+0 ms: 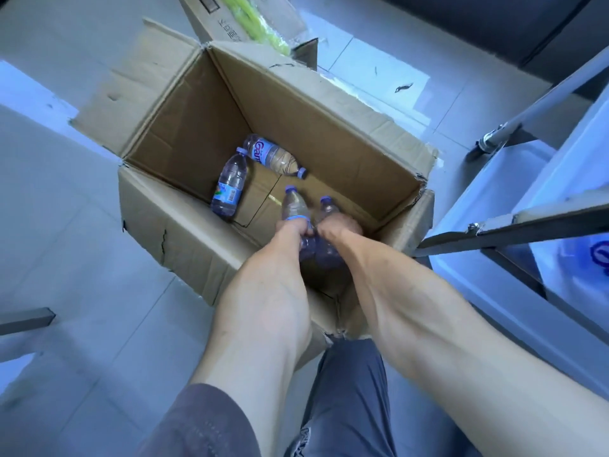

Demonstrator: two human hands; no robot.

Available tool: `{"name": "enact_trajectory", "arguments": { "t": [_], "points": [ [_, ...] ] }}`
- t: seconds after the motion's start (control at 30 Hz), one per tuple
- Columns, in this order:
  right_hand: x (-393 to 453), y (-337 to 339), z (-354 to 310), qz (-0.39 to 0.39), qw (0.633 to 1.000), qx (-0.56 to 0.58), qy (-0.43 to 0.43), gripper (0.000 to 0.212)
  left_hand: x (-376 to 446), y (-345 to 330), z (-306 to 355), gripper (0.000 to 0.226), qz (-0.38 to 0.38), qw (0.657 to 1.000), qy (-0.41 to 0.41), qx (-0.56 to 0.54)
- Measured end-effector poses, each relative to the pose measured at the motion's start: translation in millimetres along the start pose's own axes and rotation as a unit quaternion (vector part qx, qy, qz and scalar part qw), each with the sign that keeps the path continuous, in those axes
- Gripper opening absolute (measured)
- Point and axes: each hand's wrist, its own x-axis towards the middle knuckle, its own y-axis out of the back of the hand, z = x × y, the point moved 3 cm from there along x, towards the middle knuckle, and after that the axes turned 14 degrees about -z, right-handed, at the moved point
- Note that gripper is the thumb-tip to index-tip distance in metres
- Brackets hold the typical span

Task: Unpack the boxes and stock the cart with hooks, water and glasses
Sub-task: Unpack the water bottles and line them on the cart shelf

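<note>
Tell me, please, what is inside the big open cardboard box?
Four water bottles: two lying loose, one in each hand's grip. The floor beneath the arms is hidden.

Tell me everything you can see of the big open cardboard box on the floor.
The cardboard box is plain brown corrugated board, standing on the pale tiled floor with its top flaps folded outward. Its edges and corners are torn and dented. Inside, two water bottles lie loose on the bottom: one with a barcode label and one with red lettering. The left hand and right hand reach in near the front wall, each gripping an upright bottle. A second box lies beyond its far edge.
</note>
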Motion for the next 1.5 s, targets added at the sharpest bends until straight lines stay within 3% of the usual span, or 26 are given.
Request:
{"name": "enact_trajectory", "arguments": {
  "t": [0.13,0.23,0.37,0.43,0.7,1.1,1.2,1.33,1.43,1.5],
  "points": [
    [-44,16,-4,0.1,0.995,0.025,0.014,0.039,-42,-4,18,0.069,0.066,0.991,-0.089,-0.079],
    [-78,27,-4,0.176,0.982,0.054,0.048,0.043,-68,-8,23,0.056,0.101,0.971,-0.168,-0.136],
    [-137,46,3,0.24,0.963,0.07,0.1,0.056,-124,-20,19,0.049,0.151,0.915,-0.31,-0.207],
    [-169,52,13,0.271,0.951,0.078,0.123,0.048,-159,-29,14,0.055,0.157,0.892,-0.357,-0.23],
    [-288,26,93,0.368,0.912,0.106,0.148,0.052,-275,-79,-50,0.078,0.103,0.874,-0.425,-0.211],
    [-335,-86,267,0.32,0.888,0.293,0.154,0.051,-324,-169,-216,0.077,0.024,0.858,-0.488,-0.162],
    [-343,-95,306,0.338,0.855,0.348,0.185,0.046,-331,-196,-233,0.074,-0.01,0.847,-0.494,-0.194],
    [-368,-99,353,0.395,0.781,0.415,0.249,0.039,-342,-229,-234,0.08,-0.063,0.833,-0.518,-0.184],
    [-391,-97,381,0.409,0.735,0.442,0.31,0.033,-357,-247,-234,0.083,-0.137,0.807,-0.557,-0.14],
    [-404,-95,401,0.402,0.726,0.435,0.349,0.034,-363,-255,-236,0.076,-0.193,0.795,-0.567,-0.096]
  ]
}}
